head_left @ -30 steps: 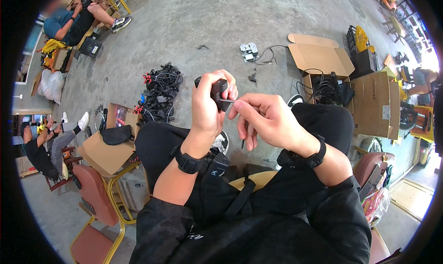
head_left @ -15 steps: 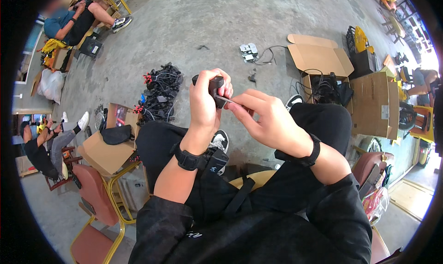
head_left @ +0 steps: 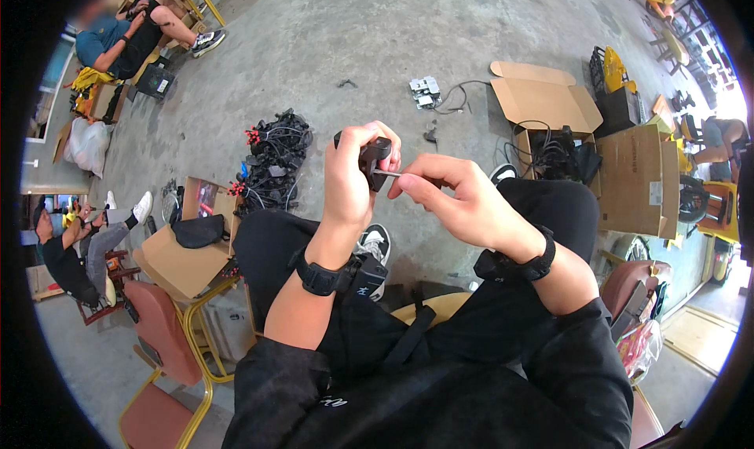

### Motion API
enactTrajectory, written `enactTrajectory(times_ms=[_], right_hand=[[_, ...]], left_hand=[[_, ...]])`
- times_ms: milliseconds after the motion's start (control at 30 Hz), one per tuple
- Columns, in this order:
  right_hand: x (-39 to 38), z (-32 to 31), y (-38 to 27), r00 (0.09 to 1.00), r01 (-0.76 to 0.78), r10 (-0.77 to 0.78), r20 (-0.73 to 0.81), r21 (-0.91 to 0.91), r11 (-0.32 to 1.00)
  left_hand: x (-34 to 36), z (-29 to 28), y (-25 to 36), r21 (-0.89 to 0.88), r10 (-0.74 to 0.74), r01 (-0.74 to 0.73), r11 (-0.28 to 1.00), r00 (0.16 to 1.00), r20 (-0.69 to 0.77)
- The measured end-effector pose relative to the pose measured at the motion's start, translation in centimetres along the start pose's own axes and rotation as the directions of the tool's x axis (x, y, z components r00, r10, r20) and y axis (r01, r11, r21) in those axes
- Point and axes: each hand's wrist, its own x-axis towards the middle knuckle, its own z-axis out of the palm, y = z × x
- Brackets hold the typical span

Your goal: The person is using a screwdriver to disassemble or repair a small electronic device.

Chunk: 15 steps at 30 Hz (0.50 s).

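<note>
My left hand (head_left: 349, 178) is wrapped round a small black part (head_left: 373, 155), held upright above the gap between my knees. A thin metal rod, like a hex key (head_left: 386, 173), runs sideways from that part toward my right hand (head_left: 448, 194). My right thumb and fingertips are closed on its outer end, just right of the black part. Where the rod meets the part is too small to make out. Black bands with small boxes sit on both my wrists.
A heap of black cabled parts (head_left: 271, 162) lies ahead-left; a metal bracket (head_left: 426, 93) farther ahead. Open cartons (head_left: 542, 96) stand right, another (head_left: 169, 261) left by a padded chair (head_left: 161, 331). Co-workers sit at upper left (head_left: 110, 37), left (head_left: 67, 253) and far right (head_left: 719, 139).
Half a second ago my right fingers were tighter against the black part and the rod angled downward; now they sit slightly right, the rod more level. My left hand shifted slightly.
</note>
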Motion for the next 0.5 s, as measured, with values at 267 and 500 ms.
enactTrajectory(times_ms=[267,500], right_hand=[[-0.4,-0.3,-1.3,0.927,-0.361,0.287,0.243,0.365,0.858],[-0.6,0.1,-0.9,0.997,-0.08,0.08,0.007,0.056,0.995]], left_hand=[[-0.1,0.2,-0.6,-0.156,-0.04,0.041,0.987,0.999,0.011],[-0.1,0.4,-0.3,-0.187,-0.088,0.081,0.979,0.996,-0.03]])
